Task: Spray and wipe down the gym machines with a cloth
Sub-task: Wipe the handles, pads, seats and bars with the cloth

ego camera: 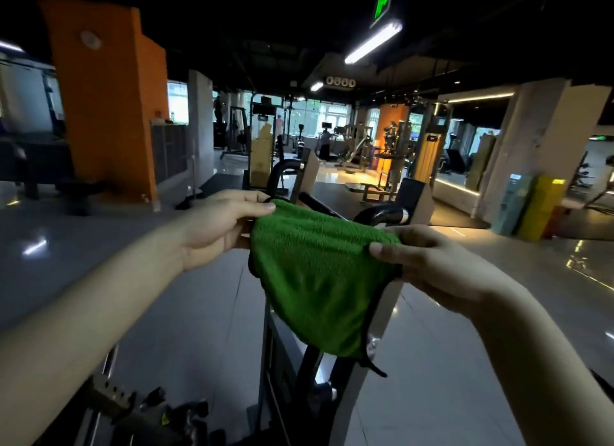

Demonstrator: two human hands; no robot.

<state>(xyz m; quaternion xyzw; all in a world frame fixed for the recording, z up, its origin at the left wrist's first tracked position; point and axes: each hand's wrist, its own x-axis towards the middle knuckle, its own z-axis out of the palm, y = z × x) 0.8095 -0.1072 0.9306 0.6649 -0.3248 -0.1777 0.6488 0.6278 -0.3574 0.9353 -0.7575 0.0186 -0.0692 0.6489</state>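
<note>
Centrally, green fuzzy microfibre cloth (315,279) hangs above grey gym machine frame (375,339); glossy floor (186,312) open around; left hand (216,228) pinches its upper left edge; right hand (432,262) pinches its right edge.

A green cloth (315,279) with dark edging hangs spread before the gym machine (382,213).

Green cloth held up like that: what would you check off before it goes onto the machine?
1. Left hand pinches a top corner of the green cloth: ok.
2. Right hand pinches the other top corner: ok.
3. Cloth hangs spread, not bunched: ok.
4. Black machine handle close behind the cloth: ok.
5. Spray bottle in view: not ok, none seen.
6. Handle already sprayed: cannot tell.
</note>
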